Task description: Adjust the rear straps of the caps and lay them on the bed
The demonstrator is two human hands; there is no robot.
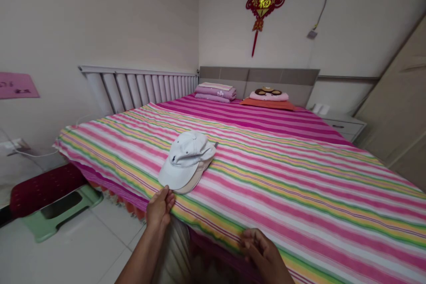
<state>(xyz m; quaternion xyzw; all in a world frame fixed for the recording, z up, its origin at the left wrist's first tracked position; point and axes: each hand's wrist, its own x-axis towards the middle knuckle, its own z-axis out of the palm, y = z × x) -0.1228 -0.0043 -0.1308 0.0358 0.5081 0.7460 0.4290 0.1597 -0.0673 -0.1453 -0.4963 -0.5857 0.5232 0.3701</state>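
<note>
A white baseball cap (184, 153) with a small dark logo lies on the striped bedsheet (282, 186), near the front edge of the bed. Under its brim shows a beige brim (193, 181); whether it belongs to a second cap, I cannot tell. My left hand (160, 207) is at the near edge of the white brim, thumb and fingers closed on it. At the bed's edge, to the right, my right hand (261, 250) hovers over or touches the sheet with loosely bent fingers. Nothing shows between them.
Folded purple bedding (215, 93) and a pink pile (269, 96) on an orange pillow lie by the headboard (279, 80). Left of the bed stands a green stool (60, 213) near a dark red cushioned seat (48, 188). A white nightstand (346, 126) stands at the far right.
</note>
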